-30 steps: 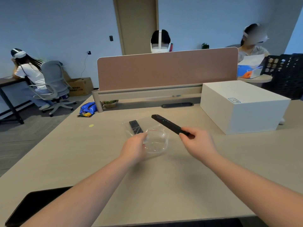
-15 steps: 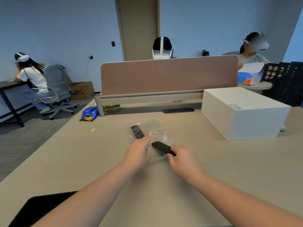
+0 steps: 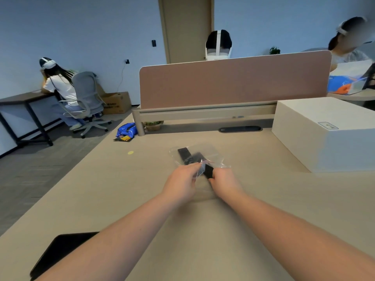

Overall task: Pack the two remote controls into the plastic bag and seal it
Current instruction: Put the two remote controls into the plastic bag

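Note:
A clear plastic bag (image 3: 211,152) with a red-lined mouth lies on the beige table (image 3: 263,199) in the middle of the view. One black remote (image 3: 183,155) sits fully inside it. A second black remote (image 3: 208,170) is partway into the bag's mouth, its near end sticking out. My left hand (image 3: 181,180) pinches the bag's near edge. My right hand (image 3: 225,182) grips the near end of the second remote.
A large white box (image 3: 324,134) stands on the table to the right. A brown divider panel (image 3: 233,82) runs along the far edge. A black tablet-like slab (image 3: 60,250) lies at the near left. Other people sit at desks behind.
My right hand brought the second remote from the air on the right down to the bag and pushed it partway in. My left hand kept holding the bag's mouth.

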